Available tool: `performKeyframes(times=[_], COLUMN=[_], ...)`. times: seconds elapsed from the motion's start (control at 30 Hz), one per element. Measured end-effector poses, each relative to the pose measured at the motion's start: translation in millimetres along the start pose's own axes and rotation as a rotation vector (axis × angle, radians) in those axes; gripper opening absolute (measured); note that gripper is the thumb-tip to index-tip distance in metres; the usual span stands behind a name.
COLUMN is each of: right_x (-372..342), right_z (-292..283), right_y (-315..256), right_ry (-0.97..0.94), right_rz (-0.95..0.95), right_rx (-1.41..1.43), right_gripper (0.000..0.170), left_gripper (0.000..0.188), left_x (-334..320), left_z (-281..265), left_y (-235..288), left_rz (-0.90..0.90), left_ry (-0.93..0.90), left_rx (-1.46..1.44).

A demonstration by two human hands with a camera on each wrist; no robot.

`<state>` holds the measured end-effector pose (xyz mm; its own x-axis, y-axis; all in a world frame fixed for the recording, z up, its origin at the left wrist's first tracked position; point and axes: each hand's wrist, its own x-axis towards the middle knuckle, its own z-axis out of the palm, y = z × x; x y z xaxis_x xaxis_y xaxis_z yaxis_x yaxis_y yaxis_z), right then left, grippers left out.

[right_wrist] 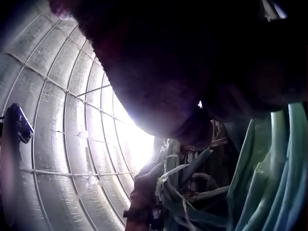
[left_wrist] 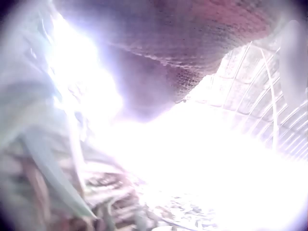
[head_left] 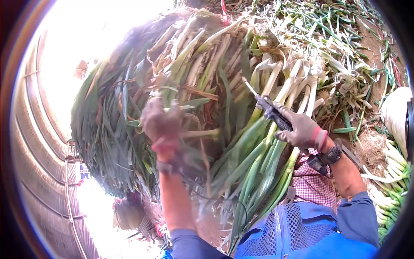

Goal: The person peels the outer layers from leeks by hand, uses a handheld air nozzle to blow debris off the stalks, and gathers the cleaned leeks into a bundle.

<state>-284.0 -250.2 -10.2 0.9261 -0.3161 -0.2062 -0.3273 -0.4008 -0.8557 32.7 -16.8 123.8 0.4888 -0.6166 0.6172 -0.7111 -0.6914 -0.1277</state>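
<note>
My gloved right hand grips a black air blow gun, its thin metal nozzle pointing up and left. Under it, several long green onions lie with white stems upward and green leaves trailing toward my body. My gloved left hand, blurred, is in front of a big heap of green onions with dry outer leaves. A green leaf lies right at its fingers; I cannot tell whether they hold it. The left wrist view shows mostly the glove's underside and glare, while the right wrist view has the right hand in deep shadow.
Peeled green onions are stacked at the right, below a rounded white object. Stripped leaves litter the ground at the top right. A ribbed tunnel wall curves along the left. A dark cable hangs near my left forearm.
</note>
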Motion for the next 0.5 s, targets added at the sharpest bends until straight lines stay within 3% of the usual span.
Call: performKeyframes(times=[0.07,0.1,0.13,0.17,0.23,0.27,0.3,0.37,0.43,0.5], right_x=[-1,-1,-6,-8,-5,-5,-4,-4,-7,-3], right_z=[8,13,19,23,32,32,31,31,31,26], right_y=[-20,-32,-34,-38,-34,-34,-34,-36,-46,-56], right_ry=[-0.076,-0.15,-0.151,-0.188,-0.112,-0.112,-0.115,-0.119,-0.15,-0.177], right_rz=[-0.015,0.033,-0.094,-0.133,-0.169,-0.168,-0.169,-0.17,-0.251,-0.152], right_rx=[0.062,0.066,0.0,-0.057,-0.009,-0.01,0.027,0.064,0.057,0.069], right_gripper=[0.099,0.099,0.098,0.098,0.099,0.099,0.1,0.1,0.099,0.098], left_gripper=[0.055,0.061,0.069,0.069,0.074,0.082,0.082,0.088,0.093,0.089], left_x=[12,16,23,31,42,46,47,51,62,70], left_z=[5,5,4,4,0,-2,0,2,2,11], left_y=[-25,-28,-30,-32,-40,-42,-41,-36,-32,-39], left_rz=[-0.06,-0.06,-0.057,-0.052,-0.324,-0.392,-0.391,-0.177,-0.179,-0.176], left_ry=[0.005,-0.109,-0.221,-0.218,-0.474,-0.476,-0.473,-0.244,-0.315,-0.393], left_rx=[0.113,0.172,0.229,0.227,-0.118,-0.172,-0.175,0.169,0.153,0.21])
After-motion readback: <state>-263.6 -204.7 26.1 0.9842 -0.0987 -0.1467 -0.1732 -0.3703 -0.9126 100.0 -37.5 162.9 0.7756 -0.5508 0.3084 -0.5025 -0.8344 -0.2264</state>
